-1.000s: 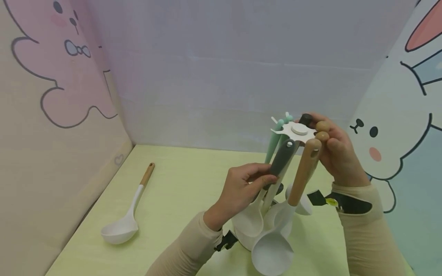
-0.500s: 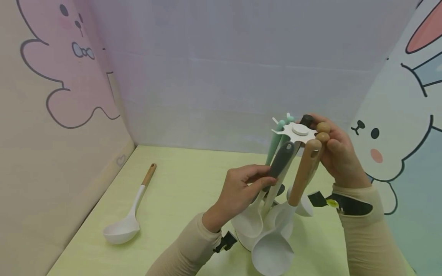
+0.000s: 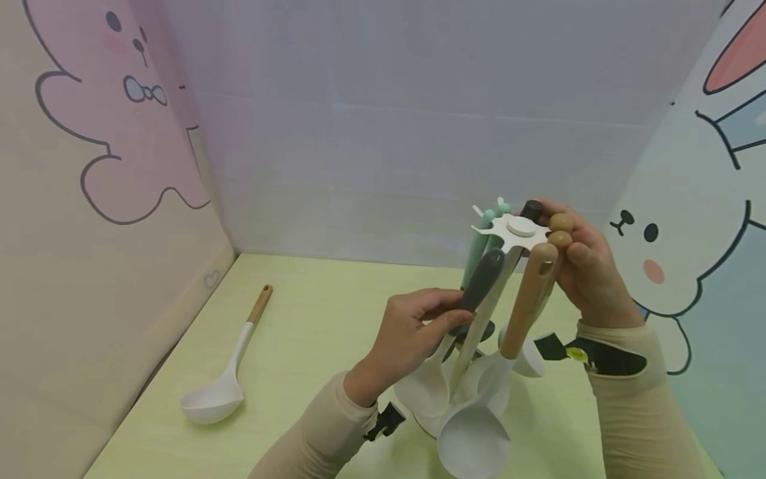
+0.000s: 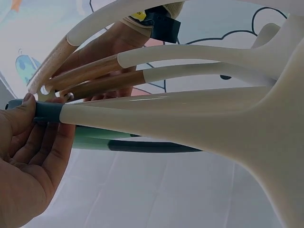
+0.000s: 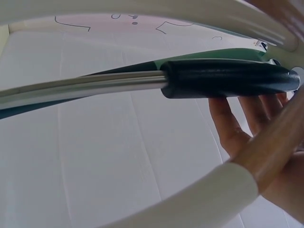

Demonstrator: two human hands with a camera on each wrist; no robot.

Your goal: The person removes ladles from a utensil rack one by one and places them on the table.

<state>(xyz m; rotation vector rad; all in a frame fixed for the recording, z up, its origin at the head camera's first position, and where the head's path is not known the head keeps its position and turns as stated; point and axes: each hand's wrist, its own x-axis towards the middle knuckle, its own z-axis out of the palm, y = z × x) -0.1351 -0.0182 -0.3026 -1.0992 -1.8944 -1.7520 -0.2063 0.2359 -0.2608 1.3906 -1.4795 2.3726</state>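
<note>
Grey-handled utensil, pinched in the left grip beside the white rack, as the right grip clasps neighbouring handles, seems mid-unhooking, likely needing a careful outward pull.

And here's the pale utensil, dark grey handle tilted up and pinched, its top close beside the white rack, hung round with wooden, mint and black handles!
</note>
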